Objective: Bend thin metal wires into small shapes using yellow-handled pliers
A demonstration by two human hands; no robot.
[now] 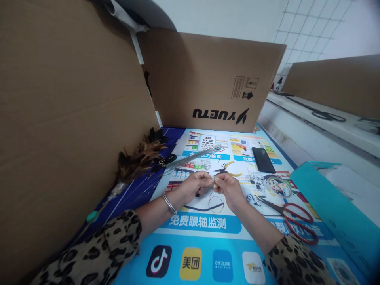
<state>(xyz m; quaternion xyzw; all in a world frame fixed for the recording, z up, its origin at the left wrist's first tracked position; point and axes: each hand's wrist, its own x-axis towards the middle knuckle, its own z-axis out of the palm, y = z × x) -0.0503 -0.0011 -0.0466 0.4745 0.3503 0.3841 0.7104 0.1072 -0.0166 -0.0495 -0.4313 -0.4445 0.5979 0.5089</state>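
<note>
My left hand (197, 185) and my right hand (228, 188) meet above the printed table cover. Both are closed in a pinch, fingertips almost touching. Between them shows a thin, wire-like piece (214, 183), too small to make out well. Just beyond the fingers lie pliers (234, 173) with yellow handles. A bundle of long thin silvery wires (192, 157) stretches behind my left hand. Below the hands a thin ring-shaped loop (216, 204) lies on the cover. To the right of my right hand are several small black rings (251, 198) and a tangle of fine dark wire (255, 182).
Red-handled scissors (299, 221) lie at the right, near a round clear dish (279, 186) and a turquoise box (332, 213). A black phone (263, 160) rests farther back. Brown feathers (139, 156) lean at the left. Cardboard panels (208, 79) wall the back and left.
</note>
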